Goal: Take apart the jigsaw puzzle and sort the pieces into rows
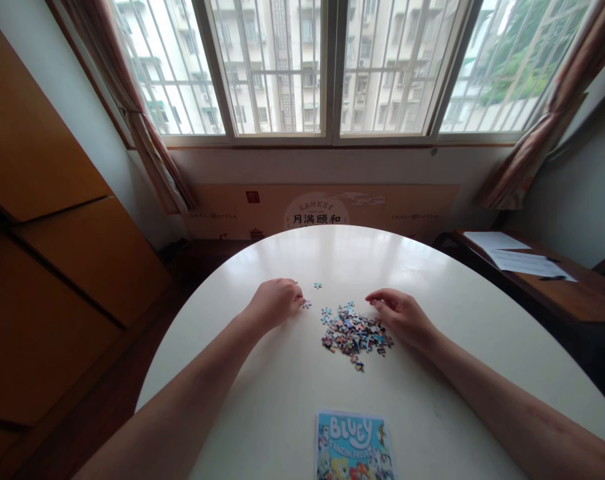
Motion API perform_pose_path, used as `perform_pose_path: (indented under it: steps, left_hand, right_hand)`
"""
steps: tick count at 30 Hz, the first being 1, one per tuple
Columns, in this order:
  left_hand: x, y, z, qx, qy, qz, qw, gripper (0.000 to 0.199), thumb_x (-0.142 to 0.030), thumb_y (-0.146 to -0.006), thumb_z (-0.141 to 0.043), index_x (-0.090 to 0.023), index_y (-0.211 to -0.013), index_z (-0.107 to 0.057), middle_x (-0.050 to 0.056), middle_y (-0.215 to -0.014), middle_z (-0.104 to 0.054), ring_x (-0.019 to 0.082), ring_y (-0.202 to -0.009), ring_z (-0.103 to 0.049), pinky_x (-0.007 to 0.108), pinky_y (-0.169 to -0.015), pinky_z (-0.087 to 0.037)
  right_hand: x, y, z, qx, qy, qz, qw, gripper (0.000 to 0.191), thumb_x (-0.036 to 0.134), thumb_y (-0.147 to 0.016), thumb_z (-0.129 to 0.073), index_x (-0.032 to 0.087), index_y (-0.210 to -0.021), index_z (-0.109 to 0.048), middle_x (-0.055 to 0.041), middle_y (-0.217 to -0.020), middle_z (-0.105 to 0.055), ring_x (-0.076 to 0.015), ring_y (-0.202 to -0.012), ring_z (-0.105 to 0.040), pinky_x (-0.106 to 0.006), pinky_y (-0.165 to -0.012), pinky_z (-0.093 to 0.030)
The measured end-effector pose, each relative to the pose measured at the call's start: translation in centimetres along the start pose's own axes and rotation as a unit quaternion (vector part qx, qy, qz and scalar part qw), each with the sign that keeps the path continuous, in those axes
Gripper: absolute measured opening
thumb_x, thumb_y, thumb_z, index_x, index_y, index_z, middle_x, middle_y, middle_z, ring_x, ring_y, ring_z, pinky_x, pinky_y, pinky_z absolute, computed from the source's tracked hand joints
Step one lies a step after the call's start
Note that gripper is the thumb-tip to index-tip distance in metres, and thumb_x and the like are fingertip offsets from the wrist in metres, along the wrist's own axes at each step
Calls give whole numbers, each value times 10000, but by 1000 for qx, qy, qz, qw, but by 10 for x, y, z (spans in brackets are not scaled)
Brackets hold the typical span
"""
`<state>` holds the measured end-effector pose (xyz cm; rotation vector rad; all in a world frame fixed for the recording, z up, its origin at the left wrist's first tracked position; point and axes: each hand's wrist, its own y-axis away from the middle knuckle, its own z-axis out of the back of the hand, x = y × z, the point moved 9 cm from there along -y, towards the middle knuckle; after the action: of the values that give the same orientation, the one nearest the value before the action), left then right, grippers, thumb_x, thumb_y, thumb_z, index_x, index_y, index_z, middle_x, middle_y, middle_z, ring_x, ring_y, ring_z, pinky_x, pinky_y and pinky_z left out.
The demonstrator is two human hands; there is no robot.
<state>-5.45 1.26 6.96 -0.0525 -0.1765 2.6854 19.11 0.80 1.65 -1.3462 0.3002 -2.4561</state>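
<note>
A loose heap of small jigsaw puzzle pieces (355, 331) lies on the white round table (262, 427). Left of the heap, my left hand (278, 301) rests low over the tabletop with its fingers curled, and a puzzle piece (307, 305) shows at its fingertips. One light blue puzzle piece (318, 285) lies by itself just beyond that. My right hand (402, 315) is at the heap's right edge, thumb and forefinger drawn together; whatever is between them, if anything, is too small to make out. Nearer to me lies a blue picture card (355, 447) lettered "Bluey".
Papers (519, 257) and dark pens lie on a brown wooden desk (592, 297) to the right. Behind the table stands a printed cardboard panel (222, 207) under barred windows. Wooden cabinets (67, 267) line the left side.
</note>
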Motion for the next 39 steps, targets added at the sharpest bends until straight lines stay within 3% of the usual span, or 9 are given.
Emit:
perform_pose_path:
  steps: [5,12,20,28,30,35,39]
  left_hand:
    - [5,2,8,-27,14,-1,1000,196,-181,-860,-587,-242,-895,-770,19,-966,-738,201,-869,-682,275,-719,-483]
    - [-6,1,-5,1,65,-42,997,184,-189,-835,-634,-279,-903,-779,-8,-971,-730,181,-852,-674,268,-753,-482]
    - [13,-15,-16,-52,4,73,996,260,-244,-945,-528,-273,-1006,-779,47,-941,-666,191,-828,-642,267,-666,-467]
    - [9,-11,-8,-84,-10,83,993,252,-237,-923,-581,-237,-1131,-725,63,-996,-641,199,-878,-638,269,-702,-489]
    - [2,-6,-5,-96,18,55,994,239,-233,-916,-592,-225,-1115,-724,60,-1006,-651,192,-862,-645,275,-716,-499]
    - [-36,5,-8,-56,92,-119,987,271,-127,-873,-571,-258,-1031,-747,30,-1035,-682,172,-850,-660,285,-729,-506]
    - [-50,11,-7,-31,129,-173,976,346,-54,-783,-546,-270,-937,-768,5,-972,-695,155,-820,-657,273,-726,-501]
  right_hand:
    - [-2,0,0,0,-3,-1,1000,225,289,-860,-538,210,-948,-730,-62,-972,-740,-216,-883,-689,-332,-799,-545]
    - [-2,0,0,-2,6,0,1000,227,289,-854,-540,211,-941,-735,-66,-964,-743,-220,-876,-688,-335,-786,-545]
    - [2,-2,-1,-6,23,0,1000,241,302,-855,-531,211,-935,-739,-64,-963,-748,-207,-817,-687,-307,-719,-536]
    - [4,-1,1,-9,27,6,1000,237,295,-851,-534,210,-933,-739,-58,-942,-748,-202,-811,-678,-305,-723,-523]
    - [3,-1,2,-9,25,7,1000,233,291,-851,-537,212,-936,-739,-55,-943,-748,-201,-817,-676,-306,-736,-524]
    - [1,-1,1,-10,19,7,1000,230,283,-852,-541,211,-946,-738,-57,-965,-744,-204,-843,-677,-311,-756,-529]
    - [1,0,0,-9,19,12,1000,226,283,-856,-541,215,-945,-738,-56,-969,-743,-209,-877,-679,-313,-764,-533]
